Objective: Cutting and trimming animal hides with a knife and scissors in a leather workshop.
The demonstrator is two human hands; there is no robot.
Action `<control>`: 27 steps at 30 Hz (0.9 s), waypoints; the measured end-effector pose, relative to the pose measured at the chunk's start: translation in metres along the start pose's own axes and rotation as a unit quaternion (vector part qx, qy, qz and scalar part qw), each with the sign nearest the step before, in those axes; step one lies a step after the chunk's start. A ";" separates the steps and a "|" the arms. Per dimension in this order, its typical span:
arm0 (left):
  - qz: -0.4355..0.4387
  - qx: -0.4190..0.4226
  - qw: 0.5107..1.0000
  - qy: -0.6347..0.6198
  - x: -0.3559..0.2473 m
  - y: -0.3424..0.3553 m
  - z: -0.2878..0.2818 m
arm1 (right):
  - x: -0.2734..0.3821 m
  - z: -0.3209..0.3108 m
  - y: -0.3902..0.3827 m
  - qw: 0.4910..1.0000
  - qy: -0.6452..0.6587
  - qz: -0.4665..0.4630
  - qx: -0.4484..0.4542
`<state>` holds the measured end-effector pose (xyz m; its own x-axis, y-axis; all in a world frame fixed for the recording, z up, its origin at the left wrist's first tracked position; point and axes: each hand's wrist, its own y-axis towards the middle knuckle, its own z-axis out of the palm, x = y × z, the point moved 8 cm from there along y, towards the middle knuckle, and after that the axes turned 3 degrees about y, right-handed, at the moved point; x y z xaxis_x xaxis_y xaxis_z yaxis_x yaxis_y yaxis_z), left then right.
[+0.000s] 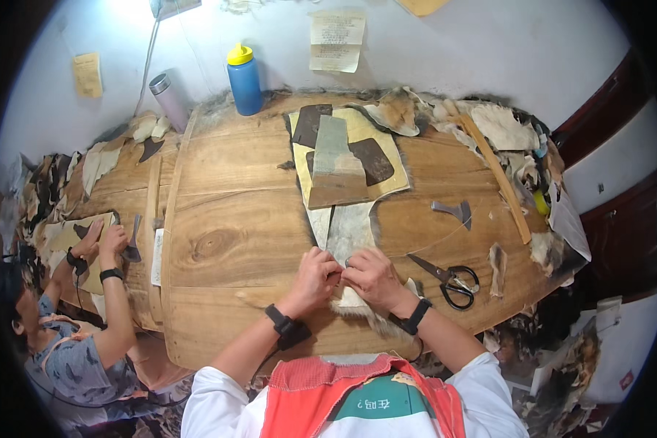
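Pinched closed at the grip, with left hand (317, 277) beside right hand (374, 277), apparently on a pale fur hide (352, 233) on the counter (233, 292); exact contact hidden. Treat as likely light, soft and pliable; hold by the edges. Note print on the green shirt panel (376, 400), illegible lines on the wall sheet (337, 40).

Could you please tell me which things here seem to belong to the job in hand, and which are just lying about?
Likely in the job:
pale furry hide, left hand and right hand closed on it
black-handled metal scissors, close by

Likely just lying about:
tall blue bottle with yellow lid
pink cylindrical flask with silver lid
long wooden strip
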<state>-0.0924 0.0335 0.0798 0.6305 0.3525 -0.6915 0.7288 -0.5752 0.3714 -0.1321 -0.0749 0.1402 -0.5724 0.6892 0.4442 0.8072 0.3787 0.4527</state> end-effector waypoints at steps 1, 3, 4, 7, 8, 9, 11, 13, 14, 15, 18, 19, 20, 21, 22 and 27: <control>0.001 0.003 1.000 -0.002 0.001 0.001 0.002 | 0.004 0.000 0.004 0.999 -0.007 -0.049 0.013; -0.018 -0.014 0.999 0.038 0.004 0.001 0.001 | 0.024 -0.004 0.003 0.995 -0.010 -0.093 0.030; -0.021 -0.012 0.999 0.036 0.003 0.000 0.002 | 0.037 -0.013 0.003 0.996 0.036 -0.075 0.026; -0.037 0.004 0.999 0.009 0.006 0.001 0.000 | 0.032 -0.025 -0.030 0.922 0.355 0.157 -0.005; -0.027 -0.008 1.000 -0.007 0.006 -0.001 0.000 | 0.012 -0.015 -0.063 0.733 0.583 0.349 -0.027; -0.019 -0.020 0.999 -0.023 0.006 -0.003 0.000 | -0.005 -0.041 -0.077 0.750 0.558 0.343 -0.089; -0.039 -0.020 0.999 -0.021 0.002 -0.005 -0.004 | -0.049 -0.097 -0.126 0.751 0.500 0.391 -0.181; -0.042 -0.016 0.999 -0.024 0.001 0.000 -0.005 | -0.085 -0.160 -0.169 0.862 0.173 0.430 -0.206; -0.043 -0.013 0.999 -0.017 0.003 -0.002 -0.004 | -0.085 -0.162 -0.170 0.861 0.171 0.431 -0.207; -0.044 -0.010 0.999 -0.009 0.005 -0.003 -0.004 | -0.085 -0.170 -0.176 0.845 0.142 0.460 -0.231; -0.054 0.003 0.999 -0.002 0.003 0.000 -0.003 | -0.064 -0.155 -0.156 0.867 0.054 0.443 -0.222; -0.049 0.008 0.999 0.000 0.001 0.002 -0.002 | -0.058 -0.133 -0.141 0.906 0.036 0.377 -0.192; -0.055 0.009 0.998 0.004 0.003 0.000 -0.004 | -0.042 -0.107 -0.110 0.923 0.025 0.367 -0.110; -0.058 0.011 0.998 0.007 0.004 -0.001 -0.005 | -0.025 -0.084 -0.082 0.935 0.012 0.354 -0.029; -0.054 0.015 0.998 0.010 0.001 -0.001 -0.005 | -0.016 -0.063 -0.064 0.952 -0.001 0.307 0.005; -0.069 0.040 0.997 0.000 -0.003 0.004 -0.002 | -0.024 0.002 -0.041 0.978 -0.054 0.156 0.130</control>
<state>-0.0909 0.0311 0.0847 0.5258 0.4328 -0.7323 0.7853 -0.5778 0.2224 -0.1511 -0.1064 0.1096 -0.2861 0.8524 0.4377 0.9572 0.2752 0.0898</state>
